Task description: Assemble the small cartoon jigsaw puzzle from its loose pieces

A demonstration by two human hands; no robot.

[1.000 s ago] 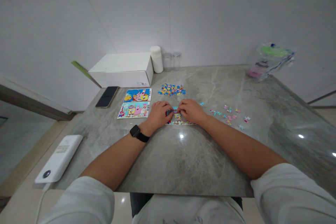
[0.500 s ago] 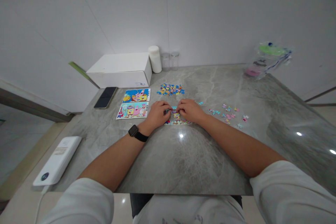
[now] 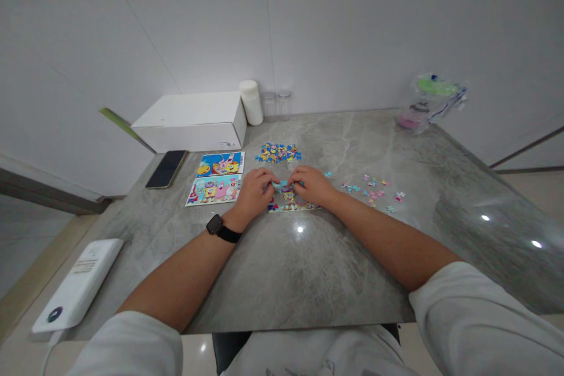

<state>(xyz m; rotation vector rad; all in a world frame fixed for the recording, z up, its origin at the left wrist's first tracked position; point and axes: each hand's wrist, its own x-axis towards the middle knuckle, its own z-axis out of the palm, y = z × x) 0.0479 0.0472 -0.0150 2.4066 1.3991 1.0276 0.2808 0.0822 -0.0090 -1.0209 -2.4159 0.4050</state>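
A partly assembled cartoon jigsaw puzzle (image 3: 291, 207) lies flat on the grey table between my hands. My left hand (image 3: 253, 192), with a black watch on its wrist, is at the puzzle's left side, its fingers curled and pinched at a small light-blue jigsaw piece. From the right, my right hand (image 3: 312, 185) reaches over the upper part, thumb and forefinger closed on the puzzle's top edge; a piece between them is hidden. Loose jigsaw pieces (image 3: 373, 194) are scattered to the right. Behind the puzzle sits a mixed pile of jigsaw pieces (image 3: 278, 153).
Two picture cards (image 3: 224, 189) lie left of my hands, beside a phone (image 3: 166, 169). A white box (image 3: 189, 123), a white bottle (image 3: 251, 103) and two clear glasses (image 3: 284, 106) stand along the wall. A power bank (image 3: 79, 285) is at front left, a plastic bag (image 3: 429, 106) at back right.
The whole view has shifted slightly, so the table's things appear further left. Both hands stay at the puzzle, with only small finger movements.
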